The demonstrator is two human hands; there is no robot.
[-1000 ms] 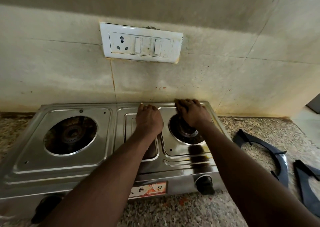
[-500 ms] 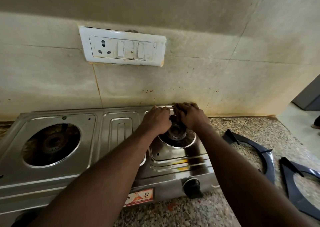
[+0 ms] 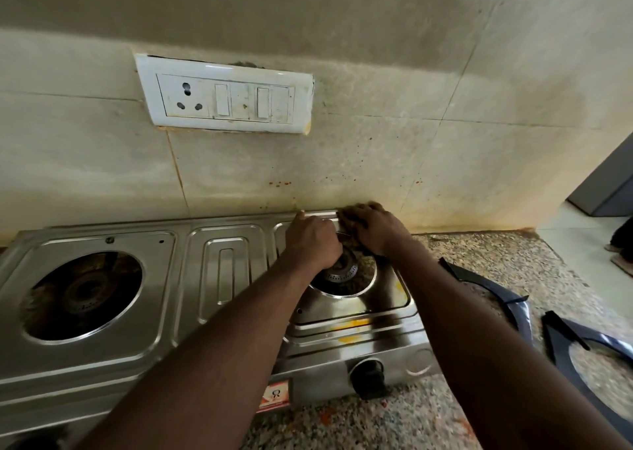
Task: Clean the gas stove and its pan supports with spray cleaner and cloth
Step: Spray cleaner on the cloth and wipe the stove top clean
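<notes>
A steel two-burner gas stove (image 3: 222,278) stands on the counter against the tiled wall, with no pan supports on it. Both my hands meet at the far side of the right burner (image 3: 342,278). My left hand (image 3: 311,244) is curled like a fist over the burner's back left rim, thumb toward the wall. Beside it and touching it, my right hand (image 3: 371,226) has its fingers curled down over the back rim. What lies under the fingers is hidden. Two dark pan supports (image 3: 493,292) (image 3: 599,357) lie on the counter to the right. No cloth or spray bottle shows.
The left burner (image 3: 82,292) sits open and sooty. A black knob (image 3: 368,377) sticks out of the stove's front. A white socket plate (image 3: 222,96) hangs on the stained wall. Speckled granite counter (image 3: 376,422) runs along the front and right, ending at a floor drop on the right.
My left hand moved right from the stove's middle panel to the right burner and closed up against my right hand. The view shifted and drew closer.
</notes>
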